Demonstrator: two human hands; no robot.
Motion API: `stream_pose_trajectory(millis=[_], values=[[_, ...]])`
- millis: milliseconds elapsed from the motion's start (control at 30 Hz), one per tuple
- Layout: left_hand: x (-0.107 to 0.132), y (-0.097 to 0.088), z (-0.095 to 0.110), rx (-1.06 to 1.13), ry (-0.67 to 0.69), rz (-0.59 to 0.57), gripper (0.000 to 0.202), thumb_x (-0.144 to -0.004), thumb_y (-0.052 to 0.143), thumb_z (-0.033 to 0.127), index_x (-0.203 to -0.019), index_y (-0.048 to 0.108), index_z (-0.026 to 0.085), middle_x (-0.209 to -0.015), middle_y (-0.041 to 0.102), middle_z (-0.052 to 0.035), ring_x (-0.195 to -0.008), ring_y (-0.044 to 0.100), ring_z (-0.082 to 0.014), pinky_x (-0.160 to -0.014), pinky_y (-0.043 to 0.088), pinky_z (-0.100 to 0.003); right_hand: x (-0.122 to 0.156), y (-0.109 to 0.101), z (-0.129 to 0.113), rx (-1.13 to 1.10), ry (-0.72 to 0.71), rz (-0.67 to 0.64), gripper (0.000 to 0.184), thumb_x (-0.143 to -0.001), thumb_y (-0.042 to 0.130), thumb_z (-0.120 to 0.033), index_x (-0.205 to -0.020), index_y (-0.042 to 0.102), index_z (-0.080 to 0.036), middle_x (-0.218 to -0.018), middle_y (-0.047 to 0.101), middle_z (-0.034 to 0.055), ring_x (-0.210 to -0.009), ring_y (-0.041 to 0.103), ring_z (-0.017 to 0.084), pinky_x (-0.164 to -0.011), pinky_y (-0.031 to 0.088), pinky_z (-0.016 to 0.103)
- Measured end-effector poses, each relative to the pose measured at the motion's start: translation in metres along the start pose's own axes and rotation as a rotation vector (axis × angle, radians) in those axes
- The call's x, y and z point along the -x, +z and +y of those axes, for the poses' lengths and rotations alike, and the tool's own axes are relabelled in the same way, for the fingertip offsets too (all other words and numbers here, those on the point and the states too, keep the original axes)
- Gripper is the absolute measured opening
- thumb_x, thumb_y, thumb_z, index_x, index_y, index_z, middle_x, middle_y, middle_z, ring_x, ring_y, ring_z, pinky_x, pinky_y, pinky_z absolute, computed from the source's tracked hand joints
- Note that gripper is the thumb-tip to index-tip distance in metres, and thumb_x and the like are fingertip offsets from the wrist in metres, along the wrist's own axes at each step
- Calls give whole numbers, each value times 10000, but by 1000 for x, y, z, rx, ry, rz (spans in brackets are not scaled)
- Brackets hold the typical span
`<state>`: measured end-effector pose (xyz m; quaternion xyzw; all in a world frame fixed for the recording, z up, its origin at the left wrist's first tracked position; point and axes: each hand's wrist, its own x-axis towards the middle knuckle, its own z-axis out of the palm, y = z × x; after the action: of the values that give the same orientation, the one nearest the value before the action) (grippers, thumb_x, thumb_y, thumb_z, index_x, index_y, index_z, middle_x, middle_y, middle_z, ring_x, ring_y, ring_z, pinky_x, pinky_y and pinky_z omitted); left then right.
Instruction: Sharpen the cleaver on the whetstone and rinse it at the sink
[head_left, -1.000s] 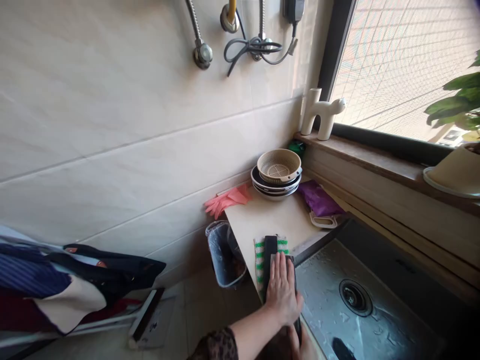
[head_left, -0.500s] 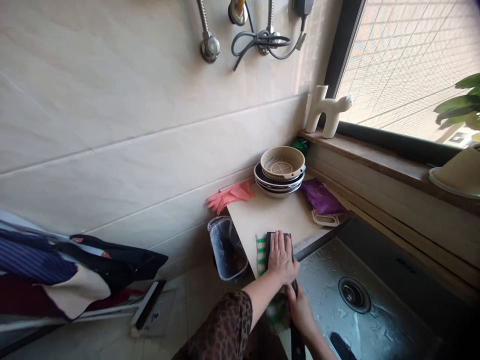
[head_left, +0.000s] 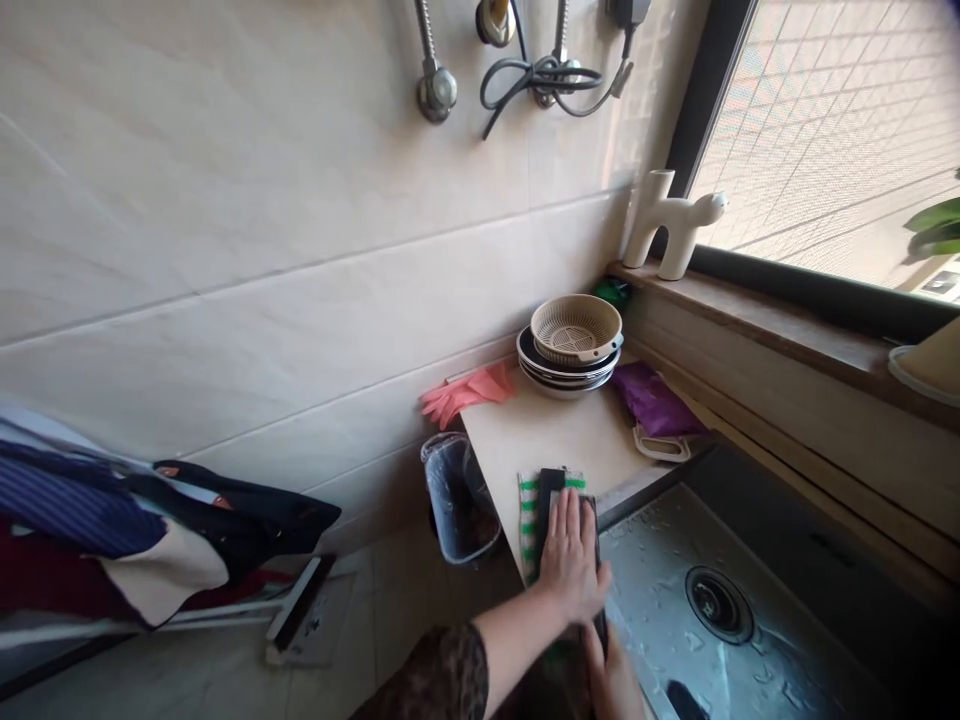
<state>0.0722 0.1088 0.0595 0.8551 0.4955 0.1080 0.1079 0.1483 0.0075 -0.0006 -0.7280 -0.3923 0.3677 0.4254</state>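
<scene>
- Knife (head_left: 601,628), dark and broad, is lying over the front edge area of the countertop (head_left: 540,430), beside its sink-side edge; we are having both hands on it.
- With our left hand (head_left: 571,565) we are pressing down from above, fingers straight and flat over the blade, not curling round it; most of the blade is hiding beneath this hand.
- With our right hand (head_left: 619,675) we are clasping the near end, at the handle; the lower frame edge is cutting this hand off, and our own fingers are covering much of the handle.
- So the knife is running away from our right fist and passing under our left palm, a dark corner showing just right of our left fingertips.
- Beneath the blade we are seeing a dark slab (head_left: 551,486), sticking out past it to the far left, and under that a green-and-white striped cloth (head_left: 529,507) along the countertop's left edge.
- Right of our hands, the wet sink (head_left: 646,540) is adjoining the countertop.
- Toward the back left corner, pink gloves (head_left: 469,393) are lying; near the back edge, stacked bowls (head_left: 568,388) are supporting a beige colander (head_left: 576,330).
</scene>
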Motion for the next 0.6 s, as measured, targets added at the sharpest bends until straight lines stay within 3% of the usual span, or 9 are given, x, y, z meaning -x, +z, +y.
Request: stream_pose_trajectory(millis=[100,167,267,433,533,600], values=[[6,1,2,2,13,-18,824,-900,464,424,-1554,140,43,-1633,-35,-198,-1492,-26,-388,-1209,158,-570,2,-2,2,-24,15,-5,526,-687,546,-719,-866,660,-238,-784,729,117,-905,699,365,-733,570,432],[-10,-2,-3,-1,-5,-51,812,-914,447,469,-1538,188,16,-1629,-12,-220,-1493,-12,-388,-1215,147,-549,-7,2,-12,-99,125,-54,546,-696,503,-762,-808,609,-238,-593,660,64,-607,675,310,-515,534,394],[-41,-8,-15,-12,-27,-76,810,-922,429,509,-1526,225,9,-1627,17,-228,-1497,0,-376,-1223,126,-518,-21,6,-41,-260,275,-181,581,-633,532,-830,-728,494,-258,-417,480,-61,-320,463,179,-322,377,303],[-57,-7,-22,-30,-20,-71,820,-916,405,531,-1534,213,27,-1636,20,-199,-1502,-27,-353,-1221,130,-513,-15,-4,-55,-473,367,-387,603,-613,654,-792,-800,454,-255,-526,548,-79,-429,554,150,-418,458,263],[-45,-5,-18,-23,-41,-62,826,-911,405,539,-1529,226,21,-1635,44,-203,-1504,-2,-355,-1219,139,-515,-2,-3,-42,-347,319,-308,596,-634,569,-828,-792,437,-269,-453,452,-108,-327,433,136,-336,372,264],[-31,-3,-13,-20,-35,-49,820,-914,414,529,-1525,230,14,-1632,35,-211,-1502,-8,-358,-1221,127,-516,9,1,-27,-229,233,-194,559,-671,518,-810,-797,461,-268,-479,511,-68,-368,493,174,-363,402,297]])
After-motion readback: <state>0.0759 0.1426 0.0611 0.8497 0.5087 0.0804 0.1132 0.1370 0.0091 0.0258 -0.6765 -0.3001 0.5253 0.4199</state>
